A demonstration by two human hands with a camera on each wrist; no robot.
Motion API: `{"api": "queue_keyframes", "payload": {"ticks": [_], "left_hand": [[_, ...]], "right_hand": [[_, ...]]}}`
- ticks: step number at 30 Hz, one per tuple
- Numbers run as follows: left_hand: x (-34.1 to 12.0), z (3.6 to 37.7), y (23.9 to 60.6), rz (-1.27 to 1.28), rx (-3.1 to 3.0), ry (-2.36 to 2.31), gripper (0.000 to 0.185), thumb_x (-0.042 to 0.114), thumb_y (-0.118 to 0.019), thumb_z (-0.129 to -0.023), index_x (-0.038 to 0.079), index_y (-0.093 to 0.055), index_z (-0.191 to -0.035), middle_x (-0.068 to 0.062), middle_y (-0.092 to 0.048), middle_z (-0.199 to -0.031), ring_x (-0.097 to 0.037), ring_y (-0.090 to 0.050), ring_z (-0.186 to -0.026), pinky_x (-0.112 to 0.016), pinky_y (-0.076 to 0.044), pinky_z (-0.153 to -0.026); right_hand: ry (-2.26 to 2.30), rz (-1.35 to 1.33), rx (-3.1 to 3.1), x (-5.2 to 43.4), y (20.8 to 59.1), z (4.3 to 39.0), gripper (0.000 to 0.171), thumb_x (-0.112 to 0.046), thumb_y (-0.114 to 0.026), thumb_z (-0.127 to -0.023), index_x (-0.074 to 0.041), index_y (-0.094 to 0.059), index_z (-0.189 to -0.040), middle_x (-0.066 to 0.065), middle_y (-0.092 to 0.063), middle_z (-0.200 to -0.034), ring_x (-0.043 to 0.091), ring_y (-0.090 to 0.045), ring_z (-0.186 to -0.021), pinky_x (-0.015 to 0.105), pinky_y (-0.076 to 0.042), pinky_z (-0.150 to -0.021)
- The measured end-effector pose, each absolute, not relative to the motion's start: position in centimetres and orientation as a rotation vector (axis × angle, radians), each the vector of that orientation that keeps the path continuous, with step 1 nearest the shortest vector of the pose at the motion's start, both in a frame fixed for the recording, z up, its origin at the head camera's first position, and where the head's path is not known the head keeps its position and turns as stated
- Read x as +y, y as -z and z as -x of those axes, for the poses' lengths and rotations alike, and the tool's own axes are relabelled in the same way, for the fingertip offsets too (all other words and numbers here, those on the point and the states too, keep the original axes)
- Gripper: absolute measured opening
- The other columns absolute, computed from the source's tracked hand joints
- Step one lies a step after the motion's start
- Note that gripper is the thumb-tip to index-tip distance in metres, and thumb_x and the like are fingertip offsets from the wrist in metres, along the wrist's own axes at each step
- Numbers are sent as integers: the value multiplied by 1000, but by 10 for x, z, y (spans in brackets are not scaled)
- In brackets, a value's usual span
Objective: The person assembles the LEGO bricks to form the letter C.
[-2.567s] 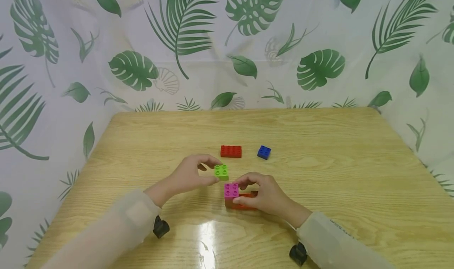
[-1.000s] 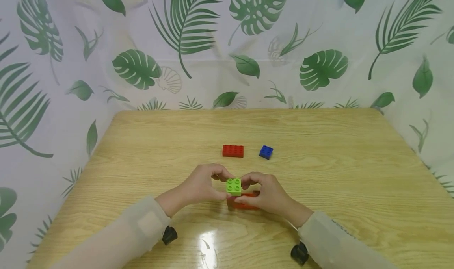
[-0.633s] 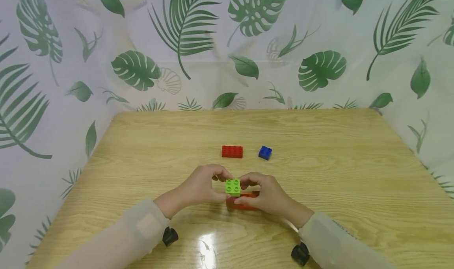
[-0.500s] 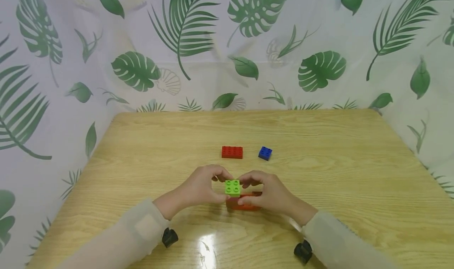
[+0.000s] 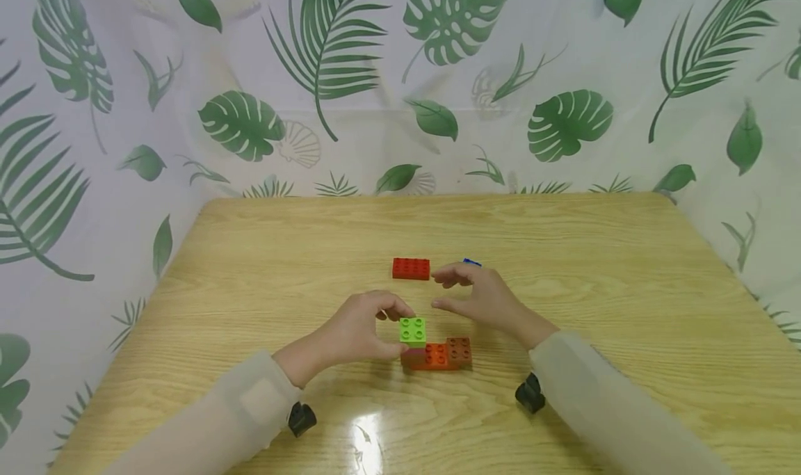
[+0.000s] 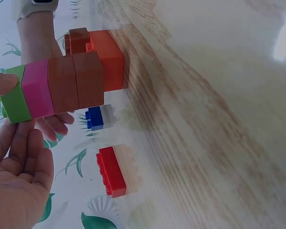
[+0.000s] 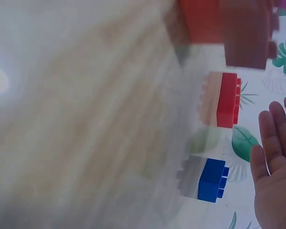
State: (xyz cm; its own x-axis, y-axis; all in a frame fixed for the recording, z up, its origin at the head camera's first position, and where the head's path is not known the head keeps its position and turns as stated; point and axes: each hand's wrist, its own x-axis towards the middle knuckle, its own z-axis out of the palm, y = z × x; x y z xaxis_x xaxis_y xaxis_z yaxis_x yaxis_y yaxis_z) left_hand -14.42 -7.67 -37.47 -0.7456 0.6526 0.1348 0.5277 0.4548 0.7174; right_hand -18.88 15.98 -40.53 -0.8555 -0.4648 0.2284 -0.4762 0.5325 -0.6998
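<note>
My left hand (image 5: 357, 327) pinches the lime green brick (image 5: 412, 329) between thumb and fingers. In the left wrist view that brick tops a stack: a magenta brick (image 6: 37, 88) sits under it, then two brown bricks (image 6: 75, 81). The stack stands on one end of an orange brick (image 5: 436, 357), and another brown brick (image 5: 459, 350) sits on its other end. My right hand (image 5: 484, 298) holds nothing, its fingers spread above the table behind the assembly. It partly covers a small blue brick (image 5: 472, 261) in the head view; the right wrist view shows the blue brick whole.
A long red brick (image 5: 411, 268) lies behind the stack, left of the blue one. The wood-patterned table (image 5: 281, 238) ends at a leaf-printed cloth (image 5: 375, 78) at the back and sides. Dark wrist cameras (image 5: 530, 393) hang under the sleeves.
My left hand brought the lime green brick right, onto the magenta one. The right hand let go of the orange brick's assembly and moved back towards the blue brick.
</note>
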Motion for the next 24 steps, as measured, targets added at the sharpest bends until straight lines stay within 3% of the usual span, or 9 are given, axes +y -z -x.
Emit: {"api": "queue_keyframes", "payload": {"ticks": [7, 24], "left_hand": [[-77, 144, 375, -1042, 2544, -1165, 34, 20, -72, -67, 17, -59, -98, 13, -56, -95, -16, -52, -86, -31, -44, -75], [-77, 144, 374, -1038, 2520, -1186, 34, 19, -71, -67, 16, -59, -98, 13, -56, -94, -16, -52, -86, -31, -44, -75]], "right_hand": [[-1089, -778, -2821, 149, 406, 219, 49, -39, -66, -72, -11, -57, -110, -1, -57, -105, 15, -50, -94, 37, -42, -79], [-895, -670, -3068, 133, 414, 248, 55, -34, -67, -73, -12, -50, -120, 2, -50, -118, 19, -44, -109, 35, -32, -92]]}}
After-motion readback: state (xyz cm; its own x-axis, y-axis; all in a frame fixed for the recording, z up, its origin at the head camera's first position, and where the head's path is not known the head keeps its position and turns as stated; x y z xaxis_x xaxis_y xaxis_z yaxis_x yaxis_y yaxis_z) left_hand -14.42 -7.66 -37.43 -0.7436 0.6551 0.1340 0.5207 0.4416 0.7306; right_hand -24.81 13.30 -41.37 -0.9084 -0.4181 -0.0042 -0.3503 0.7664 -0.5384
